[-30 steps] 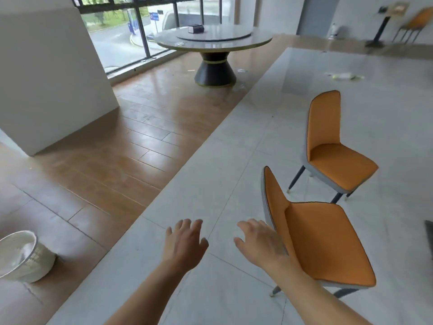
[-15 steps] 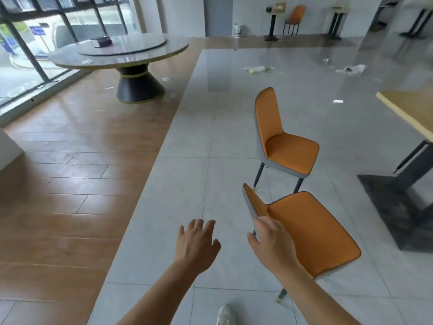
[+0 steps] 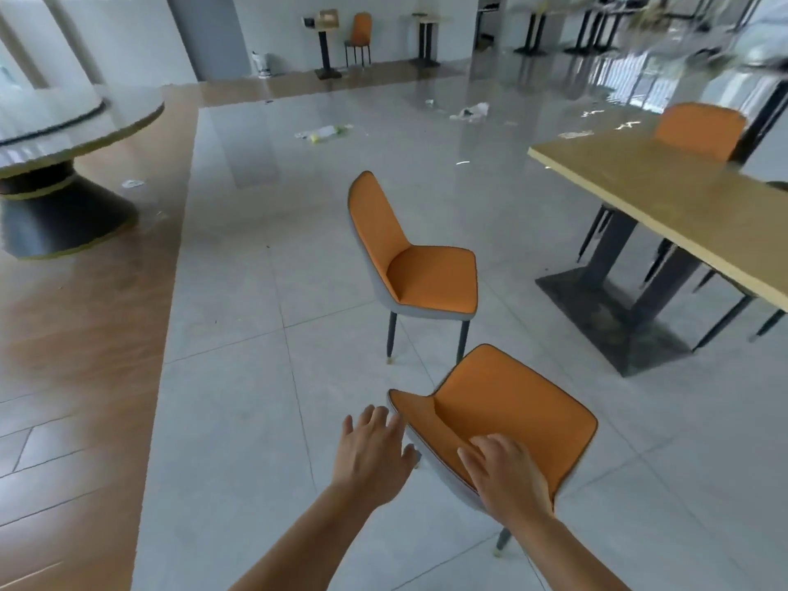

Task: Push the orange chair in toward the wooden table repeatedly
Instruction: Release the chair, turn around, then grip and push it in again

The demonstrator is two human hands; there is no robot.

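Observation:
The nearest orange chair (image 3: 511, 403) stands right below me, seat facing the wooden table (image 3: 665, 198) at the right, well short of it. My right hand (image 3: 503, 475) lies over the top of its backrest with fingers spread. My left hand (image 3: 371, 454) hovers open just left of the backrest's left corner, fingers apart; whether it touches the chair is unclear. A second orange chair (image 3: 418, 266) stands farther ahead, also apart from the table.
The table's dark pedestal base (image 3: 609, 317) sits on the grey tiles. A third orange chair (image 3: 699, 130) is behind the table. A round table (image 3: 64, 134) stands at the left on wood flooring. Litter (image 3: 324, 132) lies on the far floor.
The view has swung right, bringing the wooden table into sight. Both hands have moved forward onto the near chair's backrest, the right one now resting over its top.

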